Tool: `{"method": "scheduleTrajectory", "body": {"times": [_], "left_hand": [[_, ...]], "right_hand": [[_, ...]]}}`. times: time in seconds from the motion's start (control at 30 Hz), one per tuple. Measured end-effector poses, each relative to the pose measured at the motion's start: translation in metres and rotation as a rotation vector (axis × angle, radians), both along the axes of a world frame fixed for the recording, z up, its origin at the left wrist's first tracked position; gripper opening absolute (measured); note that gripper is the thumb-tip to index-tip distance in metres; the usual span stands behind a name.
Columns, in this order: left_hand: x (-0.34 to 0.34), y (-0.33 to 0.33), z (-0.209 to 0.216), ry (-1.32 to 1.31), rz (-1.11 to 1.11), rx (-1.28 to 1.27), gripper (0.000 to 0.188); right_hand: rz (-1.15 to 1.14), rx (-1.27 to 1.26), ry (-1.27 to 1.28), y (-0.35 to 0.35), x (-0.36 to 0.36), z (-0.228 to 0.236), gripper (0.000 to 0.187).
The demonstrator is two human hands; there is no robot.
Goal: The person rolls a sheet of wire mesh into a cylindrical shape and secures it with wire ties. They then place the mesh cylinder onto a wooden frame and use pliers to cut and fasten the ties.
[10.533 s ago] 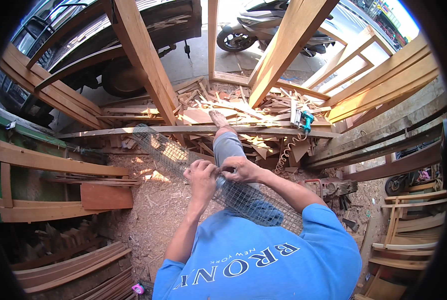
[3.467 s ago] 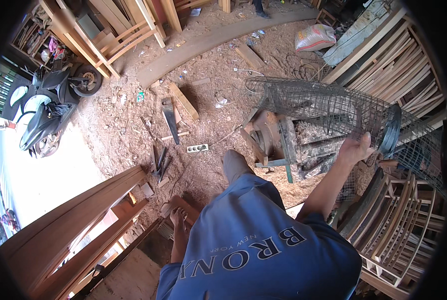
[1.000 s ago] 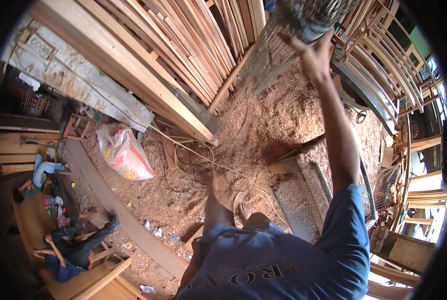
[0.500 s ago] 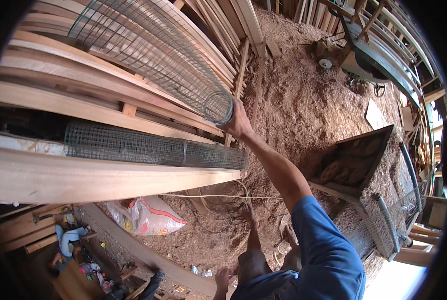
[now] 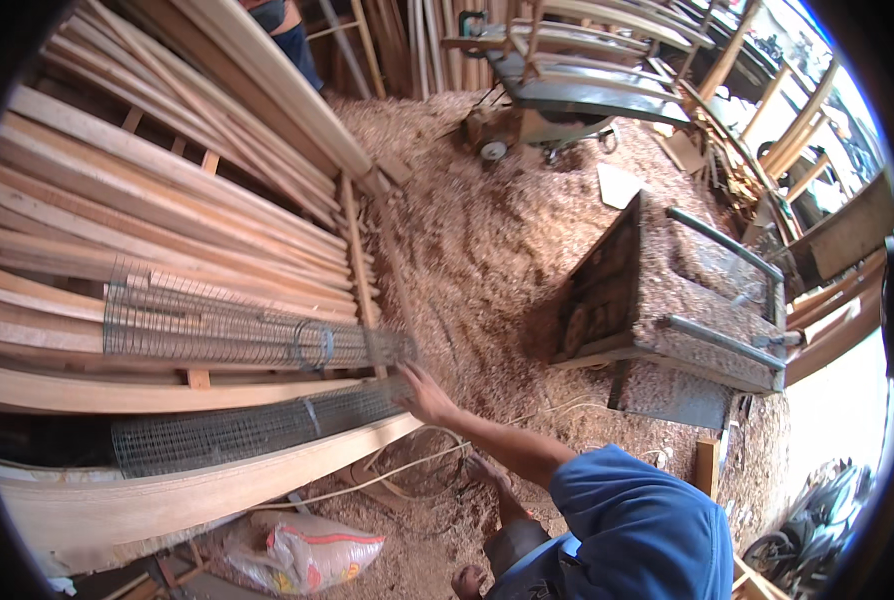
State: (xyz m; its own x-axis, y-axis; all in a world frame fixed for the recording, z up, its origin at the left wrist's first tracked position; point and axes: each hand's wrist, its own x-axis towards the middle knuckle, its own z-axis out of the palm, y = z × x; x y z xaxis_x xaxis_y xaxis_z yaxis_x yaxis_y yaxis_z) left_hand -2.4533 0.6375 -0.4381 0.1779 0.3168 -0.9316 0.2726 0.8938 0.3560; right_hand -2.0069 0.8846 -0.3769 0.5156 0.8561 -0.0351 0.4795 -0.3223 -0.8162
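Observation:
A loose roll of wire mesh (image 5: 217, 325) lies on the stacked boards, its near end blurred. My right hand (image 5: 427, 395), arm stretched left, is at the ends of this roll and of a tighter, darker mesh roll (image 5: 257, 430) below it. Its fingers look stretched out, not wrapped round either roll; whether they touch the upper roll's end I cannot tell. The darker roll lies in a gap behind a thick pale plank (image 5: 217, 485). Low in view, my left hand (image 5: 469, 580) is small and partly cut off, its fingers curled; anything inside them is hidden.
Long boards (image 5: 167, 220) fill the left side. A shaving-covered wooden box-like machine (image 5: 707, 310) stands right, and a wheeled machine (image 5: 557, 110) at the far side. A white sack (image 5: 317, 550) and a pale cord (image 5: 367, 472) lie near my feet. Another person (image 5: 292, 40) is partly visible at the top.
The loose mesh roll has come down from a raised slant to lie along the boards beside the darker roll. My right hand has loosened from its end. The view has shifted.

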Motion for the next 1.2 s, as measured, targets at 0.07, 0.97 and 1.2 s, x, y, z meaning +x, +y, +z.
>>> {"method": "scheduleTrajectory", "body": {"times": [0.07, 0.97, 1.2], "left_hand": [[0.021, 0.023, 0.000, -0.010, -0.076, 0.094, 0.027], [0.301, -0.275, 0.130, -0.321, -1.519, 1.050, 0.027], [0.458, -0.374, 0.279, -0.799, -1.243, 1.238, 0.016]], "right_hand": [[-0.096, -0.208, 0.252, -0.093, -0.010, -0.008, 0.070], [-1.810, 0.044, 0.834, -0.926, -0.274, -0.012, 0.030], [-1.698, -0.129, 1.031, -0.972, -0.274, -0.053, 0.029]]}}
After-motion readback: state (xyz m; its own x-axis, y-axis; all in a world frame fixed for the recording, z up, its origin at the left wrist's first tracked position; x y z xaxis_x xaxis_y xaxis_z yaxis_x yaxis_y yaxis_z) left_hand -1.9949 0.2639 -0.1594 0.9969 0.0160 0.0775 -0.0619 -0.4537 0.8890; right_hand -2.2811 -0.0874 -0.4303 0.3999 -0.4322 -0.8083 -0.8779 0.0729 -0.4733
